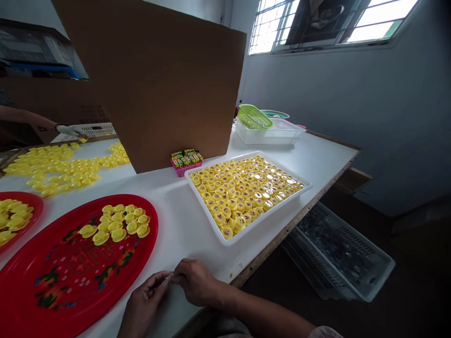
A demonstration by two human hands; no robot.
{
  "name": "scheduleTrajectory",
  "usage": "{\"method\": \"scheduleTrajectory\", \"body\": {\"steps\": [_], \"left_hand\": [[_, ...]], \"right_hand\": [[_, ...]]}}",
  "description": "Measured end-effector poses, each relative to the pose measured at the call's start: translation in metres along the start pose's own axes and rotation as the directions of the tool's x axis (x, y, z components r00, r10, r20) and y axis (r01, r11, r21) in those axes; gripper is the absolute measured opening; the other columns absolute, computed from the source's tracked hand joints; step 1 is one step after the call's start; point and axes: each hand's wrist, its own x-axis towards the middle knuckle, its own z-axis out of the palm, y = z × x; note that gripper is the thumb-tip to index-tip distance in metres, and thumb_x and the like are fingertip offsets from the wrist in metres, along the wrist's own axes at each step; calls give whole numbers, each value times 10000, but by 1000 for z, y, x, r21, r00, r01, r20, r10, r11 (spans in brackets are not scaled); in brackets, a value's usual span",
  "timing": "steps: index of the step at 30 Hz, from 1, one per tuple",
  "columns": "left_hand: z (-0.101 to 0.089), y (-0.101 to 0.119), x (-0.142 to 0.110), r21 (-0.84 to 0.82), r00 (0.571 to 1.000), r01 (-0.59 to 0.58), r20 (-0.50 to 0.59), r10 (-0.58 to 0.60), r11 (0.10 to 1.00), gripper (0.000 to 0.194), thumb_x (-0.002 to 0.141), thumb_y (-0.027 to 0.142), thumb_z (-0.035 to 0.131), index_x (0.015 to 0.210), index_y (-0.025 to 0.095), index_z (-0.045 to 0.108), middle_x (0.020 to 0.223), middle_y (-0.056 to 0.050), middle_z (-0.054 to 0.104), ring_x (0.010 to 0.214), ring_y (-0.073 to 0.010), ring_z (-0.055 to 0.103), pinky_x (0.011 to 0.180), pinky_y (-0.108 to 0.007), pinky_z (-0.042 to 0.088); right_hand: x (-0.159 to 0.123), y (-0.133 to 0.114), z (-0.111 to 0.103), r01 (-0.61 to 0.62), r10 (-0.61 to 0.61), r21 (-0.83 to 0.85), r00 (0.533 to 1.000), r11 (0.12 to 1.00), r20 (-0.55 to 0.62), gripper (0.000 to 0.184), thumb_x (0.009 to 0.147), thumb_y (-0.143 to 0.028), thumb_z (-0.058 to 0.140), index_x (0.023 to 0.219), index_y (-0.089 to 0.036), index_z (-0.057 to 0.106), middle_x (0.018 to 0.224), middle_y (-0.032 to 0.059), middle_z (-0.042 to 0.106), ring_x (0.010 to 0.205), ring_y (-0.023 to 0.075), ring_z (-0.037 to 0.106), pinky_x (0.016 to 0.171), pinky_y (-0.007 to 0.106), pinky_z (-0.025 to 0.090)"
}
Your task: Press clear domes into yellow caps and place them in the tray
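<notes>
My left hand (145, 300) and my right hand (196, 280) meet at the near edge of the white table. Both are closed, fingertips pinched together around a small thing, mostly hidden, that I cannot make out. To their left lies a red oval tray (150, 253) with a floral print; a cluster of small yellow hat-shaped plastic pieces (116, 225) rests on its far part. Ahead and to the right stands a white tray (225, 241) filled with rows of round yellow pieces (243, 188) that have pictures on their tops.
A pink basket (188, 169) of small packets stands before a tall cardboard panel (169, 89). Loose yellow pieces (70, 169) cover the far left, where a co-worker's gloved hand (70, 131) reaches in. Behind are a green basket (254, 116) and clear bin (271, 134); crates (338, 253) sit below right.
</notes>
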Motion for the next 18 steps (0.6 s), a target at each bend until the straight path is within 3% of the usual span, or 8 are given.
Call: {"method": "scheduleTrajectory", "body": {"steps": [2, 4, 5, 7, 13, 18], "left_hand": [[2, 8, -3, -59, 999, -19, -43, 16, 998, 443, 635, 518, 659, 909, 171, 677, 752, -43, 696, 688, -199, 627, 606, -259, 514], [4, 18, -9, -94, 993, -53, -108, 43, 994, 423, 623, 492, 686, 884, 159, 685, 698, -33, 673, 641, -181, 599, 586, -253, 495], [5, 23, -12, -110, 990, -72, -128, 58, 991, 405, 620, 470, 700, 875, 155, 686, 701, -33, 668, 640, -173, 591, 592, -250, 489], [7, 32, -17, -158, 982, -109, -169, 81, 981, 353, 627, 426, 711, 842, 148, 687, 660, -24, 644, 614, -149, 561, 583, -238, 470], [6, 38, -24, -362, 973, -153, -220, 75, 920, 232, 663, 346, 706, 782, 150, 669, 633, 2, 607, 581, -103, 519, 552, -211, 434], [-4, 37, -29, -358, 971, -186, -209, 116, 915, 216, 692, 326, 693, 829, 162, 667, 714, -5, 631, 616, -97, 518, 573, -212, 433]], "right_hand": [[1, -3, -4, -145, 161, 396, 987, 907, -6, 124, 819, -223, 507, 746, -151, 579, 669, 19, 579, 594, 121, 533, 571, 227, 428], [2, -8, -8, -178, 220, 684, 975, 708, 26, 216, 818, -350, 554, 745, -149, 579, 626, 4, 563, 568, 116, 529, 588, 246, 444], [2, -11, -11, -163, 230, 765, 973, 624, 20, 247, 800, -390, 584, 749, -148, 585, 628, 2, 565, 575, 115, 531, 610, 255, 449], [5, -16, -13, -118, 239, 834, 971, 538, -16, 267, 776, -417, 625, 760, -151, 602, 661, 7, 583, 609, 115, 531, 646, 260, 444], [13, -22, -10, -120, 213, 813, 977, 570, -6, 249, 801, -395, 614, 742, -153, 619, 672, 11, 581, 626, 109, 488, 615, 235, 399], [15, -29, -8, -140, 177, 770, 984, 623, 35, 268, 807, -416, 601, 744, -155, 613, 689, 12, 576, 652, 115, 494, 633, 238, 396]]}}
